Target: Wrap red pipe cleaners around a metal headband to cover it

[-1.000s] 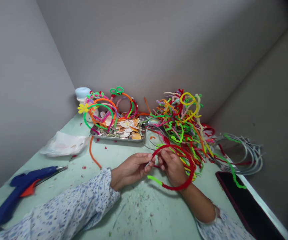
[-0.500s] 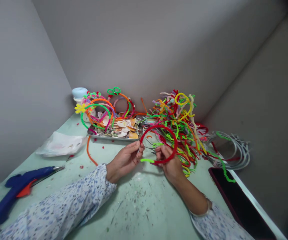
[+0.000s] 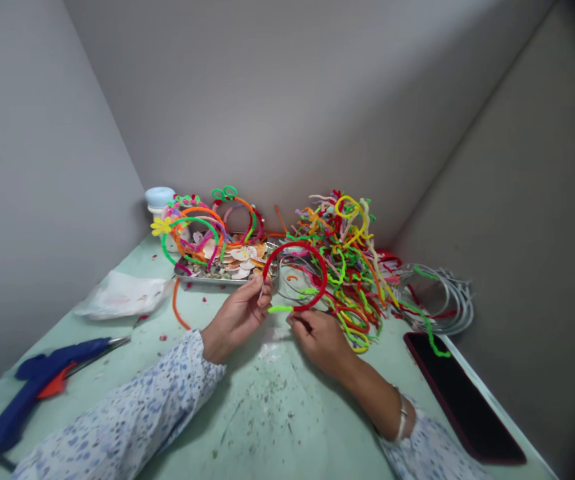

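Note:
A headband point(image 3: 323, 267) wrapped in red pipe cleaner, with a bright green stretch at one end, is held above the table. My left hand point(image 3: 240, 313) pinches its left end between thumb and fingers. My right hand point(image 3: 320, 340) is closed at the lower side, fingertips against the band near where red meets green; exactly what they pinch is partly hidden. Behind the band lies a tangled heap of colourful pipe cleaners point(image 3: 342, 247). A metal tray point(image 3: 212, 280) of seashells stands beyond my left hand, with several finished colourful headbands point(image 3: 194, 220) on it.
At left lie a blue glue gun point(image 3: 42, 373) with an orange trigger and a white plastic packet point(image 3: 122, 295). A phone point(image 3: 462, 397) rests along the right edge, below a bundle of grey headband hoops point(image 3: 460, 300). A blue-lidded jar point(image 3: 160, 198) stands at the back left.
The red headband has shifted left in view along with both hands. My right hand has slid from the band's lower right side to underneath, closer to the green part.

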`<act>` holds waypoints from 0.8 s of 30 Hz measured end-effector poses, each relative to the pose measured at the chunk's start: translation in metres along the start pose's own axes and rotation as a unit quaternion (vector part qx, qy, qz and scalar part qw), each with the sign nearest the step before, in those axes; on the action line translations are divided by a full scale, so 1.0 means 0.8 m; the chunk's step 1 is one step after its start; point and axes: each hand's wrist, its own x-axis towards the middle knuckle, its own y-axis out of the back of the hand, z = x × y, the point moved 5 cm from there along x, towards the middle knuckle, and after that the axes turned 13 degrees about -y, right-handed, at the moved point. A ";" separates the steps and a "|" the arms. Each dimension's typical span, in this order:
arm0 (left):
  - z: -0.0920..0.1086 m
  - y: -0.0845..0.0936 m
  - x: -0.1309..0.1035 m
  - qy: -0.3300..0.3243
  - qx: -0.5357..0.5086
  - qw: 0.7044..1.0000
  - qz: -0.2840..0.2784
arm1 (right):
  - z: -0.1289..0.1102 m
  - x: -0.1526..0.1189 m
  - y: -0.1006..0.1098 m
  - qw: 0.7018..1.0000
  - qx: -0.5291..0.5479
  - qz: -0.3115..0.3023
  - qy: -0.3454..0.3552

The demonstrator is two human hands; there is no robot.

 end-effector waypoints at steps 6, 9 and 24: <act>-0.002 0.009 -0.007 -0.005 -0.042 0.999 0.027 | 0.011 0.020 0.048 0.954 -0.283 -0.003 -0.103; -0.013 0.017 -0.009 0.017 -0.062 0.998 0.019 | 0.022 0.027 0.067 0.922 -0.354 0.027 -0.152; -0.037 0.037 -0.012 0.071 -0.052 0.996 0.024 | 0.057 0.036 0.071 0.896 -0.382 -0.004 -0.225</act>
